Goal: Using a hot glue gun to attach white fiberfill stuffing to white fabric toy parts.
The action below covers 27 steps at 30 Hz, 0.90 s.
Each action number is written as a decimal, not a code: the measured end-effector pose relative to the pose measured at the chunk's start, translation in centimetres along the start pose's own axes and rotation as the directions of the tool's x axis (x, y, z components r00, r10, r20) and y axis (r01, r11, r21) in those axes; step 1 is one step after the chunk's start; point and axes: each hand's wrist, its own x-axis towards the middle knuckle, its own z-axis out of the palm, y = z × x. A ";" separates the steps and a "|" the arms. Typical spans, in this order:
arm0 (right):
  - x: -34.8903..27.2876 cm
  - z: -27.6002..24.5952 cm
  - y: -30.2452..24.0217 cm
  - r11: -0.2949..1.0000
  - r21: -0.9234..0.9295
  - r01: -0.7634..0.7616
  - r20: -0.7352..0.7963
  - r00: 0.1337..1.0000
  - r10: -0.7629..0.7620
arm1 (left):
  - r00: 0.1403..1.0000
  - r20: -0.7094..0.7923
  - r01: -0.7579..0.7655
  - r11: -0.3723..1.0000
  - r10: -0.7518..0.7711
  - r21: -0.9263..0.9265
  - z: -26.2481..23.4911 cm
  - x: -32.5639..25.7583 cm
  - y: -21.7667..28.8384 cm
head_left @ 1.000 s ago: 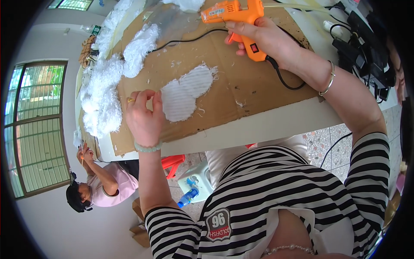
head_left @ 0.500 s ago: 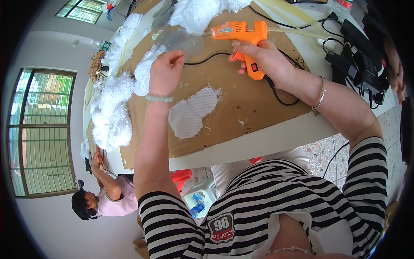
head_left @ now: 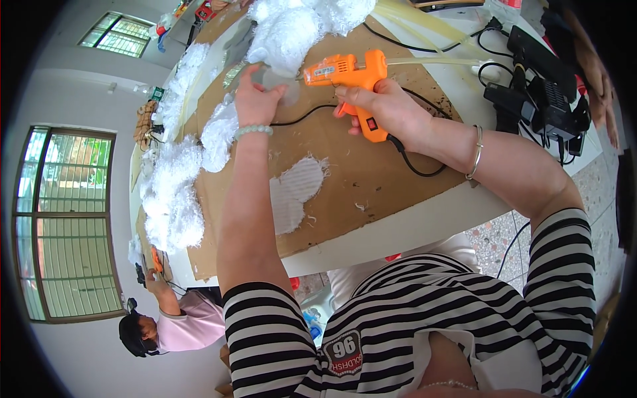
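My right hand [head_left: 405, 119] is wrapped round the handle of an orange hot glue gun [head_left: 361, 78], which points left with a pale glue stick out of its back. In front of its nozzle is a thin translucent plastic piece [head_left: 289, 90]. My left hand [head_left: 257, 105] has its thumb and fingers on this piece and seems to pinch its edge. Fluffy white fabric [head_left: 282, 33] lies just beyond both hands. Nearer to me, partly behind my left forearm, a flat white fabric cutout [head_left: 295, 192] with frayed edges rests on the brown cardboard [head_left: 358, 179].
More fluffy white pieces [head_left: 172, 199] line the left side. Black power adapters and cables [head_left: 547, 99] crowd the right, with long pale glue sticks [head_left: 405, 23] at the back. The gun's black cord [head_left: 418, 171] loops by my right wrist. Another person [head_left: 182, 325] works at the far left.
My left hand has moved forward and opened around the plastic piece, its thumb and fingers now on it. The glue gun has shifted left and slightly nearer in view, as the whole view shifted.
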 end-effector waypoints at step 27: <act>0.1 -0.1 0.7 0.998 0.066 -0.024 0.006 1.000 0.024 | 0.805 -0.516 -0.367 0.929 0.293 -0.044 -4.8 -1.9 2.3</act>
